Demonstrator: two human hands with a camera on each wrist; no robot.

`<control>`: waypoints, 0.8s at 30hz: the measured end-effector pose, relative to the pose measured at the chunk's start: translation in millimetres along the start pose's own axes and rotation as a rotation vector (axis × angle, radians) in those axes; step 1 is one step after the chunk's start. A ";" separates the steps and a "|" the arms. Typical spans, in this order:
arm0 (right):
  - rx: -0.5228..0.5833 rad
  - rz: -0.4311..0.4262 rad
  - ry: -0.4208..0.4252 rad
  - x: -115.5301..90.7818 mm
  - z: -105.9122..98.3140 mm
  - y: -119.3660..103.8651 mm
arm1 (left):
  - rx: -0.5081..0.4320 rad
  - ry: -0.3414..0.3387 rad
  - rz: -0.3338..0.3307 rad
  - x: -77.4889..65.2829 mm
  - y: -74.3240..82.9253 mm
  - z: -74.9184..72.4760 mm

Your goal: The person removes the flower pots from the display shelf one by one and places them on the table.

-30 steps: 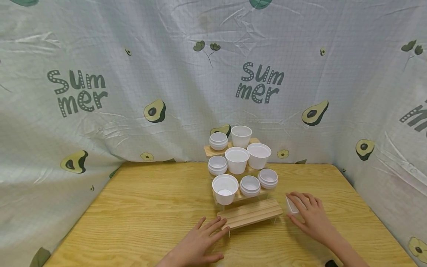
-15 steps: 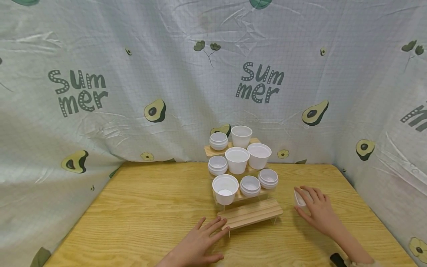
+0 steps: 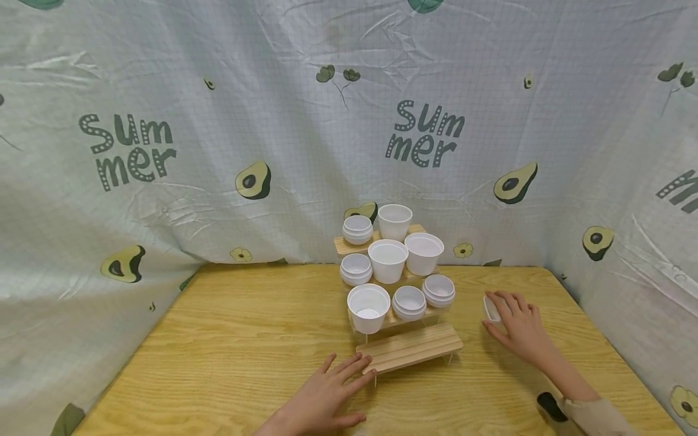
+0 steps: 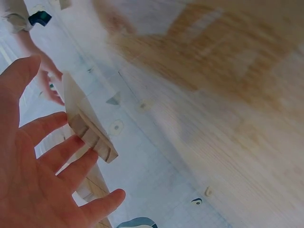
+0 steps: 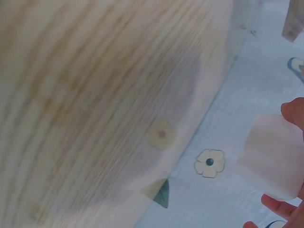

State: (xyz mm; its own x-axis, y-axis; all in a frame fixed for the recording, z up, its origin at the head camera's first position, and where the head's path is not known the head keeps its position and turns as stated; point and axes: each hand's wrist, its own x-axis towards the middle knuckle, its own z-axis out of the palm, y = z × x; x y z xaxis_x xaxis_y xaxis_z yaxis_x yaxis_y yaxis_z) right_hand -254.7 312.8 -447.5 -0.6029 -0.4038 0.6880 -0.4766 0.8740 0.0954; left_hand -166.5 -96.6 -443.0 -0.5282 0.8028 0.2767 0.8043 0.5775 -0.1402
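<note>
A tiered stand with wooden boards stands mid-table; its lowest board (image 3: 411,347) is bare. My left hand (image 3: 326,396) lies at that board's left end, fingers spread and fairly straight. In the left wrist view its fingertips meet the board's grooved end (image 4: 90,135). Right of the stand, my right hand (image 3: 520,327) grips a small white square-sided pot (image 3: 492,309) between thumb and fingers. The right wrist view shows the pot's smooth wall (image 5: 275,156), with the thumb on one side and fingers on the other; the hand hides part of it.
On the upper boards stand several white pots: taller tapered ones such as the front-left pot (image 3: 368,321), and low rounded ones such as the front-middle pot (image 3: 409,304). The wooden table (image 3: 245,339) meets a printed curtain (image 3: 305,181) behind and at the sides.
My right hand has moved to the right and slightly farther back with the white pot, away from the stand. My left hand stays at the lowest board.
</note>
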 end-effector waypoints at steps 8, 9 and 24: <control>-0.008 0.015 -0.030 4.1 8.0 8.3 | 0.012 0.008 0.001 -0.9 0.2 -0.5; -0.010 0.017 -0.034 4.9 9.0 9.4 | 0.013 0.009 0.000 -0.9 0.3 -0.4; -0.028 0.102 -0.153 26.8 32.3 21.9 | -0.003 -0.019 -0.020 0.3 1.3 -3.7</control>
State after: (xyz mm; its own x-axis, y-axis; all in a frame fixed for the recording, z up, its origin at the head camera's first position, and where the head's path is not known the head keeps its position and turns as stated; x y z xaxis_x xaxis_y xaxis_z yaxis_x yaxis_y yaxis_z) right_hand -302.0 312.4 -450.3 -0.7383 -0.3473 0.5782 -0.3914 0.9187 0.0520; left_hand -164.6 -96.1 -439.6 -0.5495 0.7934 0.2619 0.7940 0.5935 -0.1320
